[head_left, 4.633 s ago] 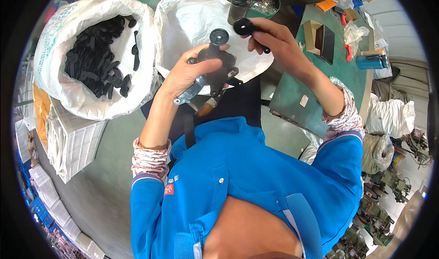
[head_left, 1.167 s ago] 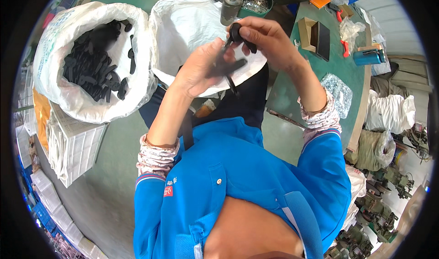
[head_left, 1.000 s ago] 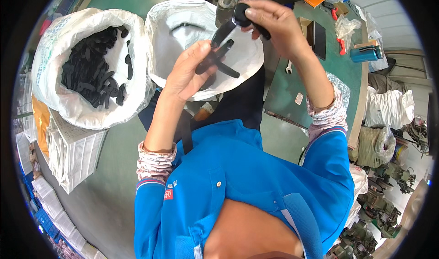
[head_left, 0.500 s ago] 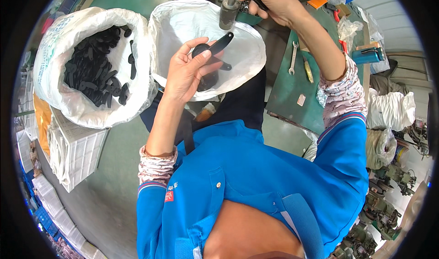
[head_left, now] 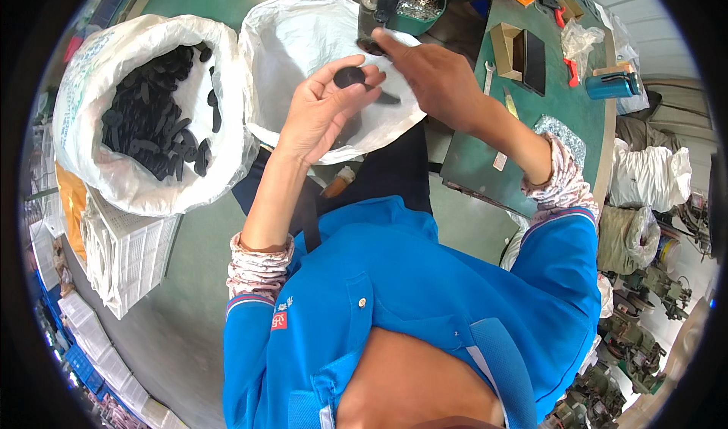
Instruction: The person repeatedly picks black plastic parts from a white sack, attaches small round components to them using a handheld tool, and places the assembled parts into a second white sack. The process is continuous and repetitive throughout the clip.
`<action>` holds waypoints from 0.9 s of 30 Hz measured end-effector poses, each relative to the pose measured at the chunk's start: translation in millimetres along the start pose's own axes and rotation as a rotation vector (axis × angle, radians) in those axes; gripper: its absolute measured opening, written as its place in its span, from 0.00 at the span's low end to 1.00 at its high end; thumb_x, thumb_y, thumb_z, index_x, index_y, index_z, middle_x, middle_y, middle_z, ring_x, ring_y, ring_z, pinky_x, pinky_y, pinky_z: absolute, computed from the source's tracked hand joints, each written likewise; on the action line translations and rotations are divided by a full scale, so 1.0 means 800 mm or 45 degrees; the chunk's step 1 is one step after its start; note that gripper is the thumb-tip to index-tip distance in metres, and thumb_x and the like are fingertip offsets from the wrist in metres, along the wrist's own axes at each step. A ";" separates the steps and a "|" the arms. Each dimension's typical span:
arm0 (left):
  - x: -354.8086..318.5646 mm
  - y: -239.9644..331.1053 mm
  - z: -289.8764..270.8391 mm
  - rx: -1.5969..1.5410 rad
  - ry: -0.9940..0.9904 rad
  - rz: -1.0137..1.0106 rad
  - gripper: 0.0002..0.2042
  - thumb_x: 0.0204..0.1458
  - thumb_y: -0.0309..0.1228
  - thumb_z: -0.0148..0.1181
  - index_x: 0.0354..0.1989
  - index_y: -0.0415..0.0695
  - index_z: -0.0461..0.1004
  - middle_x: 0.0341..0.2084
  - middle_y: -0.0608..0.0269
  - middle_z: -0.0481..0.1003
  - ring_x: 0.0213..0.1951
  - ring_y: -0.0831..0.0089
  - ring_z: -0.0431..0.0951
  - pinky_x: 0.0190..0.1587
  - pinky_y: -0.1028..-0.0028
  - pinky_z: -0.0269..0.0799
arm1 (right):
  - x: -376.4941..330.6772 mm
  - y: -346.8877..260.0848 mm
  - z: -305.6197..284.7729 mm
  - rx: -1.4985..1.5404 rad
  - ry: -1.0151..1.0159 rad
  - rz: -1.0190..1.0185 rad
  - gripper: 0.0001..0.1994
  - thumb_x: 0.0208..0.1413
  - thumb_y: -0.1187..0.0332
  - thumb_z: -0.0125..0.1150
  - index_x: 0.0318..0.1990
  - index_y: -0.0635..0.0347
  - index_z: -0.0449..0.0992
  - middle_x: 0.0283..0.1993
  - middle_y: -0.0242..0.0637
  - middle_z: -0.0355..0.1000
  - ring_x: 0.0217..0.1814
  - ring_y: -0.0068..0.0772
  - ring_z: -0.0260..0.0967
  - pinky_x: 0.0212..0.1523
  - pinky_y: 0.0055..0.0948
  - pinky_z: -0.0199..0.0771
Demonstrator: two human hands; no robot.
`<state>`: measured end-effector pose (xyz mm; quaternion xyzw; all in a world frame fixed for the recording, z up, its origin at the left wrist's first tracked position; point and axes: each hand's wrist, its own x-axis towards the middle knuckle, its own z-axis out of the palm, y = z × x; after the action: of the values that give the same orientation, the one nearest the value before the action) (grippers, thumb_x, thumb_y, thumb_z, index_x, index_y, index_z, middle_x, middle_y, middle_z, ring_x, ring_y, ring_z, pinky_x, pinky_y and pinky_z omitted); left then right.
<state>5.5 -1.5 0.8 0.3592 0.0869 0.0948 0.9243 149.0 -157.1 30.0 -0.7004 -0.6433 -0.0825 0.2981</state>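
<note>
In my left hand [head_left: 322,107], closed over the white sack, is a black flat piece with a round end [head_left: 349,77]; the fingers cover part of it. My right hand [head_left: 444,84] is at the lower end of a grey metal machine head [head_left: 369,16]. Its index finger and thumb reach a small dark spot under that head, and the remaining fingers are curled out of sight. What they pinch, if anything, I cannot make out. Below both hands the open white sack [head_left: 280,39] has a few dark pieces low inside it.
Left stands another white sack [head_left: 76,126] full of black pieces [head_left: 152,118], by a white plastic crate [head_left: 136,255]. A green tub of small metal parts [head_left: 419,4] sits behind. On the green bench [head_left: 470,152] lie a wrench [head_left: 488,78], a phone [head_left: 534,63] and a blue bottle [head_left: 609,86].
My right hand has come down and left from the lever to the lower end of the machine head. The piece in my left hand has turned, its round end now facing up.
</note>
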 end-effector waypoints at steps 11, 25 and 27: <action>-0.006 -0.004 0.010 0.503 0.122 0.030 0.15 0.53 0.20 0.59 0.47 0.35 0.64 0.36 0.48 0.78 0.41 0.62 0.81 0.32 0.75 0.81 | 0.015 -0.025 -0.009 1.109 -0.336 0.801 0.16 0.63 0.66 0.52 0.55 0.60 0.73 0.33 0.30 0.70 0.27 0.13 0.65 0.24 0.16 0.65; -0.003 0.004 0.017 0.667 -0.213 -0.064 0.37 0.50 0.12 0.47 0.67 0.38 0.37 0.42 0.43 0.73 0.44 0.62 0.78 0.50 0.66 0.77 | 0.008 -0.022 -0.015 0.779 -0.385 0.571 0.16 0.58 0.76 0.55 0.53 0.53 0.76 0.37 0.31 0.76 0.33 0.17 0.70 0.35 0.21 0.73; -0.003 0.007 0.019 0.663 -0.230 -0.045 0.38 0.50 0.12 0.47 0.68 0.39 0.36 0.43 0.43 0.73 0.44 0.63 0.78 0.49 0.66 0.77 | 0.016 -0.021 -0.025 0.874 -0.440 0.560 0.16 0.58 0.76 0.55 0.53 0.52 0.76 0.35 0.30 0.75 0.33 0.16 0.69 0.34 0.21 0.72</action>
<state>5.8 -7.7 15.9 0.5900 0.0317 0.0208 0.8065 140.1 -157.0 57.7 -0.6847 -0.5094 0.3196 0.4118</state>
